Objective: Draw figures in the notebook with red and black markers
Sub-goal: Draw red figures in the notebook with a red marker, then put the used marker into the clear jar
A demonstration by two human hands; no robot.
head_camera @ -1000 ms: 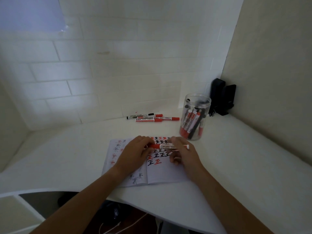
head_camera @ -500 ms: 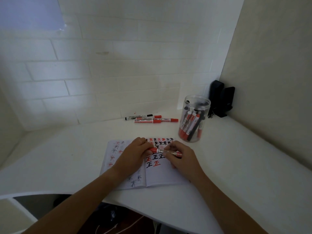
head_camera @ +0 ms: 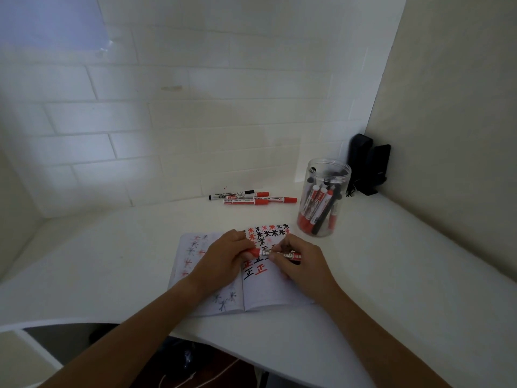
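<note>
Both hands are on one red marker [head_camera: 272, 254], held level over the open notebook [head_camera: 240, 273]. Left hand [head_camera: 223, 259] grips the red cap end, fingers curled round it. Right hand [head_camera: 300, 261] grips the barrel, thumb and fingers wrapped over the printed label. Cap sits against the barrel; can't tell whether it is fully seated.

Notebook lies flat on the white desk [head_camera: 391, 275], directly under both hands. Right page, beyond the fingertips: rows of red and black star marks [head_camera: 268, 232]. Under and just below the hands: red and black 正 characters [head_camera: 256, 271]. Left page, outboard of the left hand and below its wrist: fainter star marks, partly covered by the forearm.

Beyond the hands, near the tiled wall [head_camera: 167, 121]: loose markers [head_camera: 251, 198] lying side by side, one black-capped, the rest red-capped, touching or nearly so. Exact count is unclear from here.

Beyond and right of the right hand, just off the notebook's far right corner: clear plastic jar [head_camera: 326, 197], open top, red and black markers standing inside, leaning.

Behind the jar, in the corner: black object [head_camera: 369, 163] against the wall, type unclear.

Below the desk edge, near the forearms: a white cable [head_camera: 195, 378] on a dark floor.
</note>
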